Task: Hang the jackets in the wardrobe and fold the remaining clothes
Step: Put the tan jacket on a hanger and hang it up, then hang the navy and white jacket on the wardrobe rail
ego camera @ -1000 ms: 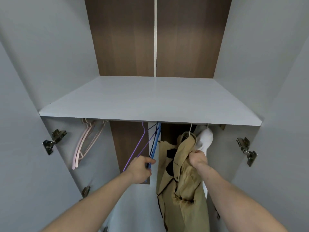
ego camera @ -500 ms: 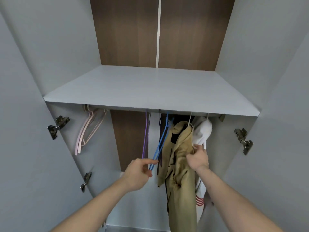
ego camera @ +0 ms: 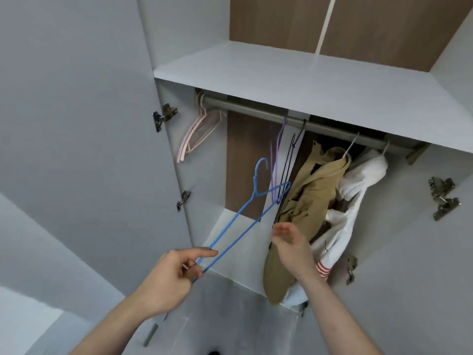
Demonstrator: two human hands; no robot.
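Note:
My left hand [ego camera: 170, 276] pinches the lower corner of a blue wire hanger [ego camera: 238, 216], which is off the rail and tilted up to the right, its hook in the air. A tan jacket [ego camera: 304, 213] hangs from the grey rail [ego camera: 256, 108] on a white hanger. Beside it on the right hangs a white garment [ego camera: 358, 196] with red stripes at its hem. My right hand [ego camera: 291, 243] is in front of the tan jacket, fingers loose, holding nothing.
Pink hangers [ego camera: 197, 134] hang at the rail's left end; a purple hanger [ego camera: 276, 155] and a dark one [ego camera: 290, 160] hang mid-rail. The grey shelf [ego camera: 307, 80] spans the wardrobe above the rail. Both doors stand open, the left door [ego camera: 76, 124] close by, with metal hinges [ego camera: 444, 198] on the sides.
My left hand took the blue hanger off the rail and drew it down and left. My right hand let go of the tan jacket. The view swung left and down.

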